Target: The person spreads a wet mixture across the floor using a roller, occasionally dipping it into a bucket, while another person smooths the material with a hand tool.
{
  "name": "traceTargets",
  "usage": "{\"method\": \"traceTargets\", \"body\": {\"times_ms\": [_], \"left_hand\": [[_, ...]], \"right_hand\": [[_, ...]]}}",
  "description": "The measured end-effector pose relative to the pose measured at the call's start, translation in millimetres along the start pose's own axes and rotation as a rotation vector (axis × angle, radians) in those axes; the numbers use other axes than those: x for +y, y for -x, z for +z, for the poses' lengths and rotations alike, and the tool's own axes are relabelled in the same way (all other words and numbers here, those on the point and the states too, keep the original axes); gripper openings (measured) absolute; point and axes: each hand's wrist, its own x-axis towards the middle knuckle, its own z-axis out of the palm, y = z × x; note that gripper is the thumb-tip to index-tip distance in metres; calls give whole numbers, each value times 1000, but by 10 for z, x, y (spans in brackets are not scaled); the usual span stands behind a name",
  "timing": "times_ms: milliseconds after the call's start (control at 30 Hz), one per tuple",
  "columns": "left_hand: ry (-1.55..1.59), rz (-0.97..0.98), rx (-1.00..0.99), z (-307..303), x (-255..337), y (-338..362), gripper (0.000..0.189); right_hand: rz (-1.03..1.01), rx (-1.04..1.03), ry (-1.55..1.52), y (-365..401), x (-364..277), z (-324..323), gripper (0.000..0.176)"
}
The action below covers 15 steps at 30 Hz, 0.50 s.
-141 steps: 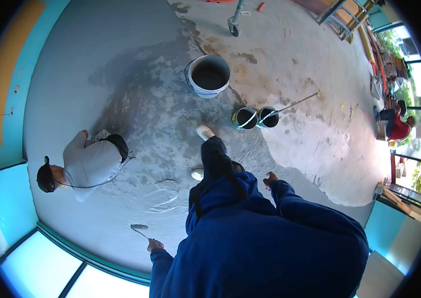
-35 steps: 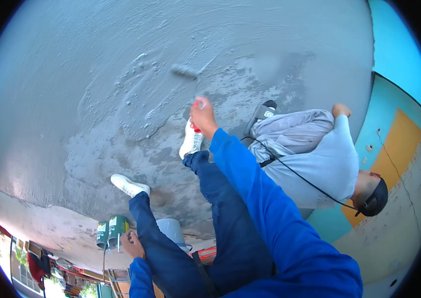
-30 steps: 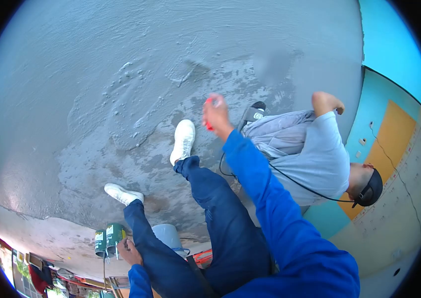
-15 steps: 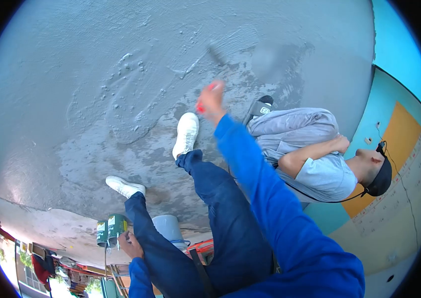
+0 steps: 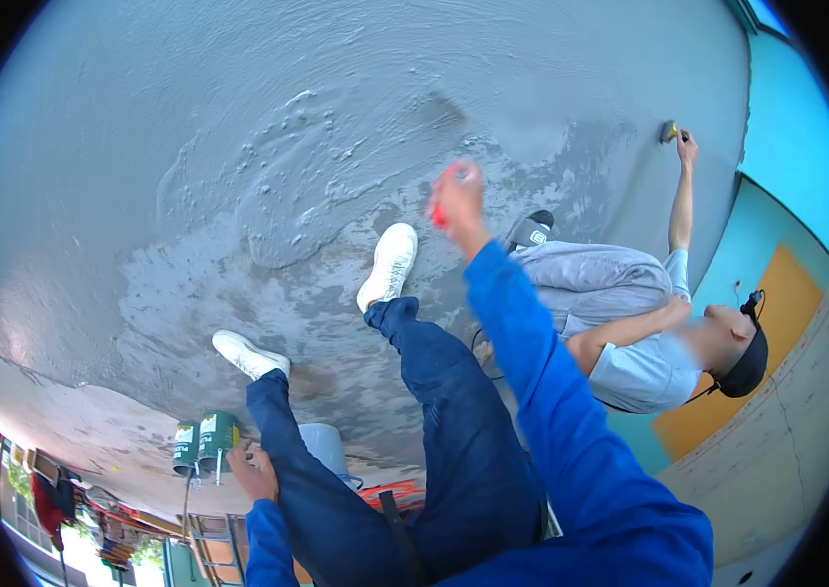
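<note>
My right hand (image 5: 461,203) is closed around the red handle (image 5: 439,213) of a brush, held out over the grey floor. Its dark head (image 5: 440,110) is smeared by motion over wet grey coating (image 5: 326,161) with ridges and lumps. My left hand (image 5: 254,473) rests by my left knee, fingers loosely bent and apart, holding nothing visible. Close to those fingers stand two green cans (image 5: 217,437). My white shoes (image 5: 391,262) are on the patchy, thinly coated part of the floor.
At right a co-worker (image 5: 644,338) sits on the floor, one arm stretched out with a small yellowish brush (image 5: 669,131) near the turquoise wall (image 5: 794,117). A pale bucket (image 5: 324,448) stands behind my left leg. Ladder and clutter (image 5: 219,543) lie at lower left.
My right hand has moved a little to the right in view with the brush. The co-worker's arm with a brush now shows, stretched toward the wall. The view has shifted slightly.
</note>
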Motion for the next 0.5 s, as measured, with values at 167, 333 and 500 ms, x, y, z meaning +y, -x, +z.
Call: {"method": "traceTargets", "body": {"times_ms": [167,333,500], "left_hand": [[64,-55,-65,-10,56,-232,28],[318,-14,-45,364,241,-395,30],[401,87,-106,496,542,-554,30]], "right_hand": [[-110,105,119,-861,-151,41,37],[-106,32,179,-6,720,940,30],[239,-260,190,1187,1020,1607,34]]}}
